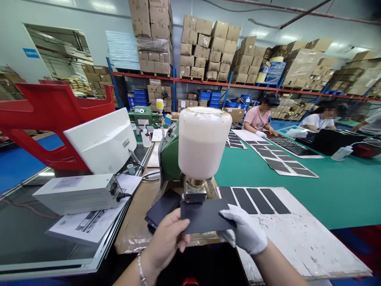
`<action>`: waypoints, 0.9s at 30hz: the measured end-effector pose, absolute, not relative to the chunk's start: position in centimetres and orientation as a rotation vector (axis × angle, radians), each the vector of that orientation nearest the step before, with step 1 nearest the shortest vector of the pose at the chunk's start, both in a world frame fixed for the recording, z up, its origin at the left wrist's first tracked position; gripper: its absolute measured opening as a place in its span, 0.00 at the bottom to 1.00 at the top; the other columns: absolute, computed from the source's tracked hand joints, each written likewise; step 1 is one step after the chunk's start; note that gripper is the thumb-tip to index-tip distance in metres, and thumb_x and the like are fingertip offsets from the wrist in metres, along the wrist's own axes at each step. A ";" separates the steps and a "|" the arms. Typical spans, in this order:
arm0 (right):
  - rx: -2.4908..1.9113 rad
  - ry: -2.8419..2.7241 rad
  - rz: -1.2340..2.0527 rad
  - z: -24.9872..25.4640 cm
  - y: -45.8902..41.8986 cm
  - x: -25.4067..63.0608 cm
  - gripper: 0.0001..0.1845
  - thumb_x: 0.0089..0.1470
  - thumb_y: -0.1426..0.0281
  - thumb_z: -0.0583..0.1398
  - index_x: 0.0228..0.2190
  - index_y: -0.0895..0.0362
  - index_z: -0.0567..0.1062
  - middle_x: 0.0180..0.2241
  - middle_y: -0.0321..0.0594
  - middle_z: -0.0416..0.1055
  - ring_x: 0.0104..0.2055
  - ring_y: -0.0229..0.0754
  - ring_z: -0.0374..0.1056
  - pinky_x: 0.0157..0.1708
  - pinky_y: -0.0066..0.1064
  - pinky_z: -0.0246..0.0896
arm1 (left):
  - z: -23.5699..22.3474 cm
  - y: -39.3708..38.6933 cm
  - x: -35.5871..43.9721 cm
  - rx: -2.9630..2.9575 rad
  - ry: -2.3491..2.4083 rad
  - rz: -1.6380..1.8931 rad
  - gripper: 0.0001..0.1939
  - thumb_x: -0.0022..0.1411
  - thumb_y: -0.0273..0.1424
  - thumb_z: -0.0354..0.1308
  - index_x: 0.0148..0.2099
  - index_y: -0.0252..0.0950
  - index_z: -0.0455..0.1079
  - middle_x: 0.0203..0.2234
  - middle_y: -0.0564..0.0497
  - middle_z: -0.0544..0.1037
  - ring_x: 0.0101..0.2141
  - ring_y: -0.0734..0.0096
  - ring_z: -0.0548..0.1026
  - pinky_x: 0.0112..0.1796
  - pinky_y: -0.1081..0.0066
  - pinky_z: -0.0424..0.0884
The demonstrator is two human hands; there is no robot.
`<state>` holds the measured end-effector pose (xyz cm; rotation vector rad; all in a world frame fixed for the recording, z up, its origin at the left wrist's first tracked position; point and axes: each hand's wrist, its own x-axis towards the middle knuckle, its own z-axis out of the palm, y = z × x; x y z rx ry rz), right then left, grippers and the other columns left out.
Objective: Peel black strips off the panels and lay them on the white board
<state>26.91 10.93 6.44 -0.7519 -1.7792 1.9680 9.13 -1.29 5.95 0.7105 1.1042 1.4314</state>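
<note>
Between my two hands is a flat black rectangular sheet (205, 216), held level just below the metal head of a green machine (169, 157). My left hand (168, 238), bare and with a bracelet at the wrist, pinches the sheet's left end. At the right end, my right hand (245, 228) in a white glove grips it with the thumb on top. A bottle of pale liquid (204, 145) stands upside down on the machine. Left of the sheet lies a stack of black sheets (163, 208). Several black pieces (258, 200) lie in a row on a white board (297, 238).
On the left are a white box with a fan (80, 194), a white monitor (102, 141) and a red plastic chair (53, 119). Across the green table (324, 198), co-workers (257, 119) sit by more boards of black pieces (279, 159). A squeeze bottle (342, 153) lies at right.
</note>
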 end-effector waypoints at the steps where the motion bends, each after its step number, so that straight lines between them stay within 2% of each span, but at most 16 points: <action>1: -0.681 -1.712 2.046 6.4 10.1 25.6 0.25 0.53 0.57 0.52 0.10 0.53 0.63 0.09 0.35 0.57 0.14 0.39 0.61 0.22 0.33 0.59 | 6.1 -2.3 8.0 0.686 1.109 1.472 0.05 0.59 0.31 0.54 0.34 0.36 0.67 0.13 0.59 0.64 0.13 0.83 0.56 0.14 0.81 0.48; 5: -0.425 -1.526 2.262 6.3 6.8 19.5 0.18 0.51 0.59 0.54 0.16 0.54 0.68 0.09 0.33 0.60 0.13 0.38 0.58 0.18 0.30 0.56 | 6.9 -6.2 4.1 0.547 1.089 1.712 0.08 0.60 0.31 0.53 0.28 0.34 0.64 0.09 0.61 0.61 0.11 0.85 0.51 0.16 0.82 0.49; 7: -0.330 -1.534 2.300 6.3 5.7 17.3 0.15 0.51 0.59 0.55 0.21 0.56 0.70 0.09 0.33 0.62 0.12 0.38 0.57 0.17 0.29 0.53 | 6.9 -7.8 3.5 0.466 1.083 1.848 0.12 0.60 0.30 0.53 0.24 0.35 0.61 0.08 0.61 0.59 0.11 0.85 0.50 0.17 0.81 0.53; 9: -0.262 -1.595 2.302 6.6 5.2 16.3 0.15 0.52 0.60 0.54 0.25 0.58 0.72 0.10 0.33 0.64 0.13 0.37 0.59 0.18 0.28 0.54 | 6.5 -8.7 3.8 0.408 1.131 1.957 0.12 0.59 0.31 0.56 0.25 0.36 0.61 0.09 0.61 0.59 0.12 0.83 0.53 0.17 0.80 0.55; 12: -0.248 -1.751 2.256 7.0 5.6 17.1 0.15 0.53 0.60 0.55 0.34 0.58 0.74 0.12 0.32 0.66 0.18 0.39 0.63 0.26 0.30 0.60 | 5.1 -9.2 4.9 0.473 1.276 1.981 0.08 0.55 0.33 0.61 0.31 0.37 0.65 0.15 0.59 0.66 0.18 0.79 0.63 0.21 0.78 0.62; 14: -0.279 -1.846 2.241 7.1 6.4 19.0 0.18 0.52 0.59 0.57 0.39 0.58 0.74 0.17 0.34 0.70 0.24 0.41 0.67 0.34 0.34 0.63 | 4.0 -8.9 5.5 0.597 1.324 1.904 0.08 0.55 0.33 0.61 0.36 0.37 0.67 0.20 0.56 0.71 0.22 0.74 0.67 0.26 0.74 0.67; 16: -0.280 -1.901 2.211 7.0 7.4 21.4 0.24 0.50 0.56 0.59 0.44 0.58 0.72 0.26 0.39 0.74 0.33 0.45 0.69 0.41 0.38 0.62 | 3.2 -8.2 6.1 0.660 1.311 1.804 0.12 0.56 0.33 0.60 0.43 0.36 0.67 0.21 0.54 0.73 0.23 0.72 0.69 0.28 0.70 0.68; 18: -0.273 -1.879 2.152 6.4 8.4 23.9 0.29 0.49 0.53 0.59 0.47 0.58 0.70 0.35 0.43 0.74 0.40 0.47 0.68 0.45 0.40 0.59 | 2.9 -6.9 6.6 0.642 1.309 1.693 0.22 0.55 0.33 0.61 0.52 0.36 0.62 0.21 0.54 0.73 0.21 0.72 0.69 0.25 0.71 0.68; 19: -0.281 -1.846 2.122 6.0 8.9 25.1 0.31 0.50 0.51 0.58 0.49 0.58 0.69 0.36 0.44 0.74 0.41 0.48 0.68 0.46 0.40 0.59 | 3.0 -6.0 6.9 0.644 1.309 1.627 0.25 0.54 0.33 0.61 0.53 0.36 0.61 0.21 0.54 0.74 0.20 0.72 0.69 0.22 0.72 0.67; 21: -0.320 -1.795 2.079 5.0 9.6 27.0 0.31 0.54 0.49 0.53 0.51 0.58 0.67 0.33 0.45 0.74 0.38 0.48 0.69 0.44 0.42 0.59 | 3.6 -3.8 7.8 0.692 1.263 1.497 0.23 0.52 0.31 0.62 0.51 0.34 0.65 0.23 0.52 0.75 0.22 0.71 0.71 0.22 0.74 0.66; 23: -0.366 -1.816 2.027 4.2 9.9 28.2 0.29 0.56 0.50 0.51 0.49 0.58 0.69 0.31 0.46 0.75 0.37 0.48 0.70 0.44 0.44 0.60 | 4.7 -1.4 9.1 0.755 1.136 1.410 0.15 0.51 0.28 0.61 0.43 0.32 0.71 0.27 0.49 0.77 0.27 0.68 0.74 0.27 0.73 0.69; 27: -0.566 -1.912 1.800 4.0 9.9 29.1 0.28 0.52 0.48 0.54 0.46 0.53 0.73 0.47 0.46 0.71 0.51 0.49 0.64 0.56 0.44 0.52 | 6.5 2.3 11.7 0.709 0.975 1.317 0.10 0.51 0.28 0.59 0.36 0.29 0.74 0.23 0.47 0.76 0.25 0.67 0.73 0.28 0.69 0.69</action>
